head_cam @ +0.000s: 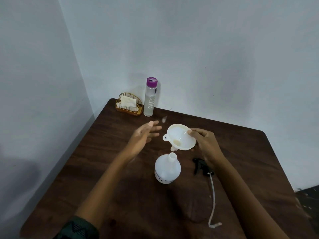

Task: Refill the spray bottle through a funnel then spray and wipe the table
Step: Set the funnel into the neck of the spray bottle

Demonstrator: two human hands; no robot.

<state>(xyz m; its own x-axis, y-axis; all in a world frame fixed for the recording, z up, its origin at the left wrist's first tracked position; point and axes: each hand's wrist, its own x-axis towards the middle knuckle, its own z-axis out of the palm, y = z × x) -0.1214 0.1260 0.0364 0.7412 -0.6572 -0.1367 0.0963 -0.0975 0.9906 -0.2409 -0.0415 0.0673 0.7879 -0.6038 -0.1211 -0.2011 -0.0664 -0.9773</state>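
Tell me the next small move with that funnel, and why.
Probably lower the funnel so its spout enters the spray bottle neck: the right hand holds it tilted just above the open neck, not yet seated.

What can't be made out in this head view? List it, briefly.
- Left hand: fingers motion-blurred, pose unclear.
- Spray head: partly behind the right hand's wrist.
- Spray bottle: label mostly turned away, unreadable; fill level unclear.
- Clear bottle: liquid level too faint.
- Table: near edge cut off by frame.

A dark wooden worktop (pixel 241 152) sits in a corner — pale grey walls (pixel 207 40) meeting behind, dimly lit.
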